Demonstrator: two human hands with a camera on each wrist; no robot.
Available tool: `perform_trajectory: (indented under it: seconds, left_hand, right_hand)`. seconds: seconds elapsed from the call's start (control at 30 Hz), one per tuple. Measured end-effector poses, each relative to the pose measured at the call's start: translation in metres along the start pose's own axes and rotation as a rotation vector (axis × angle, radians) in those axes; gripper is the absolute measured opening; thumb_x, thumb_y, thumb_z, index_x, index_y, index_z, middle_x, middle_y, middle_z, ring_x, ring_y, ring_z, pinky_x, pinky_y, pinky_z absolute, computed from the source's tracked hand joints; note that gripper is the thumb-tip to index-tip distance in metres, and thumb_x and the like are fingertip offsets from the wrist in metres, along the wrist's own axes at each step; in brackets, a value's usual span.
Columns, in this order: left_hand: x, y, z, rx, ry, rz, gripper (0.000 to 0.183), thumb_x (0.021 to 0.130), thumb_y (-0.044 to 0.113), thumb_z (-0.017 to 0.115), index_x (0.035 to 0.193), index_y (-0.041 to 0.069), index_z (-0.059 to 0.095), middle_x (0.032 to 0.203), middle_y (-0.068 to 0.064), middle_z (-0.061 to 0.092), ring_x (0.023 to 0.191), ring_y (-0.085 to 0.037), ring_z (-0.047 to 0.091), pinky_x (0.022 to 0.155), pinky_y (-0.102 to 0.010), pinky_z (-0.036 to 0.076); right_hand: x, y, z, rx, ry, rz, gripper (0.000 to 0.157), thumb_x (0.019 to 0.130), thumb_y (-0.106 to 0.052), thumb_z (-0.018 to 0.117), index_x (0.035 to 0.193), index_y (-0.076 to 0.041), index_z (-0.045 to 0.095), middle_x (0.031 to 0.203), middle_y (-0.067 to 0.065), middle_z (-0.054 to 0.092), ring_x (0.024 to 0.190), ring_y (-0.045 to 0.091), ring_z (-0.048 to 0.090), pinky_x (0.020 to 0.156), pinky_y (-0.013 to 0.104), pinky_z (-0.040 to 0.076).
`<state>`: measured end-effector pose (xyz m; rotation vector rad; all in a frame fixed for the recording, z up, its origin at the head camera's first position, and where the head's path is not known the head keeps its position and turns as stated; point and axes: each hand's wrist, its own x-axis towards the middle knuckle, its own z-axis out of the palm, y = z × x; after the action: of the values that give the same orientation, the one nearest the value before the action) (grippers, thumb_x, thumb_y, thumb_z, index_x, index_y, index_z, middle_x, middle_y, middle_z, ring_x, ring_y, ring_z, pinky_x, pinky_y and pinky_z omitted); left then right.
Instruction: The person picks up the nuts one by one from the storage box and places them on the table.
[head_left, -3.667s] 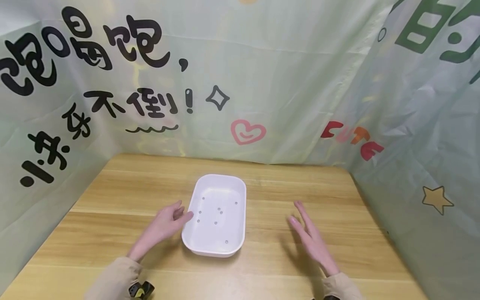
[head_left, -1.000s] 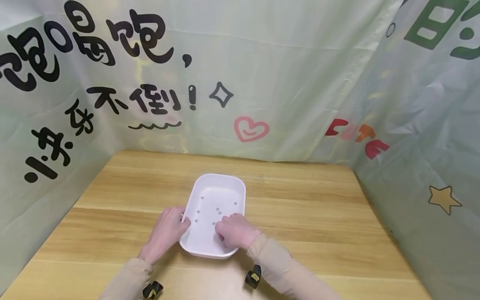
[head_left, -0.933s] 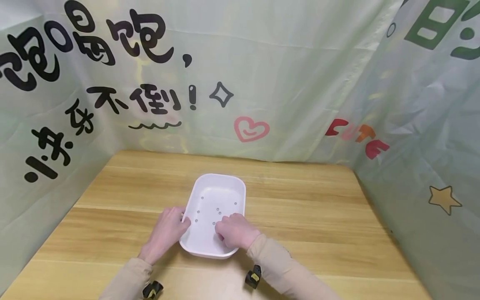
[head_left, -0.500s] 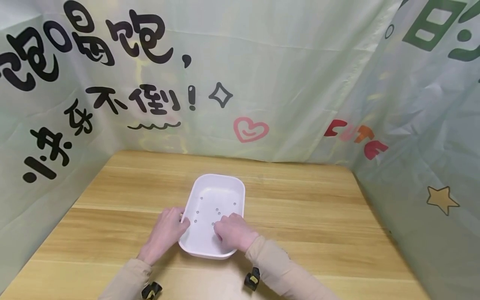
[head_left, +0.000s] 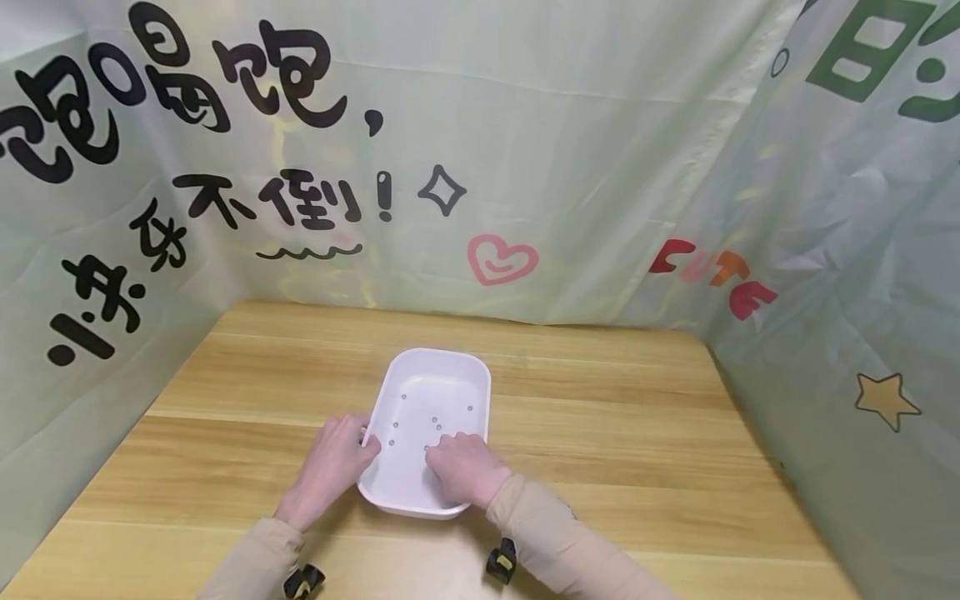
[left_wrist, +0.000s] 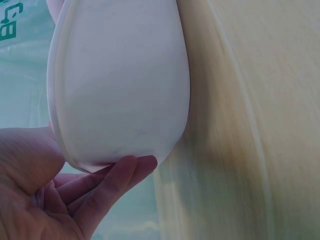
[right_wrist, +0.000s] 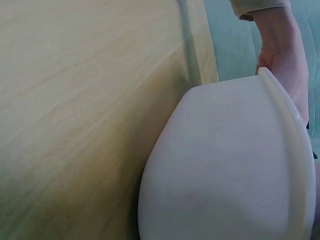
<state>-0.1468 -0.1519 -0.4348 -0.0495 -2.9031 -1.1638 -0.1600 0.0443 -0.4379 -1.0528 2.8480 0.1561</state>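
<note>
A white plastic tray (head_left: pixel 408 483) stands on the wooden table, with several small round grey pieces (head_left: pixel 438 427) scattered over its floor. My left hand (head_left: pixel 326 471) grips its left rim. In the left wrist view, the fingers of the left hand (left_wrist: pixel 107 192) bear against the outer wall of the tray (left_wrist: pixel 120 85). My right hand (head_left: pixel 467 468) reaches over the right rim, fingers bent down to the tray floor near the front. Its fingertips are hidden behind the knuckles, so I cannot tell what they pinch. The tray's outer wall (right_wrist: pixel 225 160) fills much of the right wrist view.
The wooden table (head_left: pixel 600 433) extends around the tray on all sides. Printed cloth sheets (head_left: pixel 585 167) hang behind it and along both sides. Dark wrist cameras (head_left: pixel 501 562) are strapped at the sleeves.
My right hand has come from the table's right side into the tray, covering the grey piece near its front. My left hand has taken hold of the rim. Lately the right hand shifts slightly toward me.
</note>
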Motion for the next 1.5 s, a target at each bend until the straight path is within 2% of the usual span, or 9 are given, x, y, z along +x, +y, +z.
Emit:
perform_trajectory:
  seconds: [0.27, 0.43, 0.47, 0.6, 0.7, 0.87, 1.07, 1.3, 1.5]
  left_hand:
    - [0.001, 0.000, 0.001, -0.004, -0.004, -0.012, 0.033, 0.086, 0.000, 0.058, 0.115, -0.009, 0.069, 0.087, -0.021, 0.075, 0.058, -0.013, 0.063, 0.050, -0.023, 0.050]
    - [0.002, -0.001, 0.002, -0.007, -0.001, -0.015, 0.034, 0.086, 0.001, 0.058, 0.116, -0.009, 0.069, 0.090, -0.022, 0.075, 0.060, -0.014, 0.065, 0.050, -0.023, 0.050]
    - [0.002, -0.001, 0.002, -0.006, -0.001, -0.014, 0.034, 0.086, 0.001, 0.058, 0.117, -0.009, 0.069, 0.090, -0.023, 0.075, 0.060, -0.014, 0.065, 0.050, -0.023, 0.050]
    - [0.002, -0.001, 0.002, 0.000, 0.000, -0.011, 0.033, 0.087, 0.002, 0.058, 0.116, -0.008, 0.069, 0.089, -0.022, 0.075, 0.060, -0.014, 0.064, 0.049, -0.023, 0.050]
    - [0.002, -0.001, 0.002, 0.001, 0.003, -0.007, 0.032, 0.086, 0.001, 0.059, 0.115, -0.008, 0.070, 0.088, -0.022, 0.075, 0.060, -0.014, 0.064, 0.049, -0.023, 0.050]
    - [0.002, -0.001, 0.001, -0.008, -0.001, -0.014, 0.032, 0.087, 0.002, 0.058, 0.114, -0.008, 0.070, 0.090, -0.022, 0.075, 0.062, -0.014, 0.066, 0.050, -0.022, 0.051]
    - [0.002, -0.001, 0.001, -0.008, 0.004, -0.011, 0.031, 0.086, 0.001, 0.058, 0.113, -0.009, 0.070, 0.092, -0.024, 0.075, 0.063, -0.016, 0.066, 0.051, -0.022, 0.051]
    - [0.001, 0.000, 0.001, -0.012, 0.002, -0.015, 0.030, 0.087, 0.002, 0.057, 0.112, -0.008, 0.071, 0.092, -0.023, 0.075, 0.065, -0.015, 0.066, 0.052, -0.022, 0.051]
    - [0.001, -0.001, 0.002, -0.019, 0.000, -0.023, 0.030, 0.087, 0.002, 0.057, 0.111, -0.008, 0.071, 0.089, -0.020, 0.075, 0.063, -0.014, 0.065, 0.051, -0.023, 0.051]
  right_hand:
    - [-0.003, 0.006, -0.011, 0.203, -0.020, 0.017, 0.012, 0.088, -0.008, 0.067, 0.077, -0.012, 0.067, 0.073, 0.000, 0.063, 0.064, 0.011, 0.050, 0.060, 0.022, 0.043]
    - [-0.006, 0.012, -0.015, 0.366, 0.010, 0.017, 0.014, 0.091, -0.007, 0.062, 0.085, -0.009, 0.075, 0.079, 0.002, 0.069, 0.068, 0.009, 0.055, 0.063, 0.019, 0.047]
    - [-0.005, 0.014, -0.014, 0.412, 0.021, 0.000, 0.016, 0.090, -0.005, 0.061, 0.082, -0.008, 0.074, 0.075, 0.002, 0.067, 0.065, 0.007, 0.053, 0.061, 0.018, 0.045]
    - [-0.004, 0.024, -0.008, 0.540, 0.120, -0.122, 0.017, 0.088, 0.002, 0.062, 0.083, -0.006, 0.076, 0.068, -0.002, 0.064, 0.062, 0.003, 0.047, 0.062, 0.014, 0.044]
    - [-0.004, 0.031, -0.005, 0.564, 0.188, -0.189, 0.013, 0.089, 0.000, 0.067, 0.090, -0.006, 0.077, 0.077, -0.003, 0.071, 0.070, 0.001, 0.055, 0.072, 0.014, 0.049]
    - [-0.006, 0.037, -0.005, 0.662, 0.266, -0.197, 0.009, 0.089, -0.006, 0.072, 0.096, -0.004, 0.077, 0.089, 0.002, 0.077, 0.082, 0.006, 0.067, 0.080, 0.017, 0.054]
    - [-0.013, 0.040, 0.006, 0.820, 0.511, -0.226, 0.011, 0.086, -0.008, 0.075, 0.095, -0.002, 0.076, 0.091, 0.008, 0.078, 0.088, 0.016, 0.073, 0.086, 0.024, 0.057]
    - [-0.023, 0.045, 0.019, 0.959, 0.734, -0.185, 0.009, 0.082, -0.005, 0.079, 0.089, -0.005, 0.075, 0.087, 0.007, 0.071, 0.086, 0.013, 0.066, 0.084, 0.027, 0.056]
    - [-0.038, 0.049, 0.033, 1.108, 0.801, -0.002, 0.010, 0.079, -0.005, 0.081, 0.086, -0.006, 0.075, 0.076, 0.006, 0.061, 0.077, 0.005, 0.052, 0.076, 0.023, 0.046]
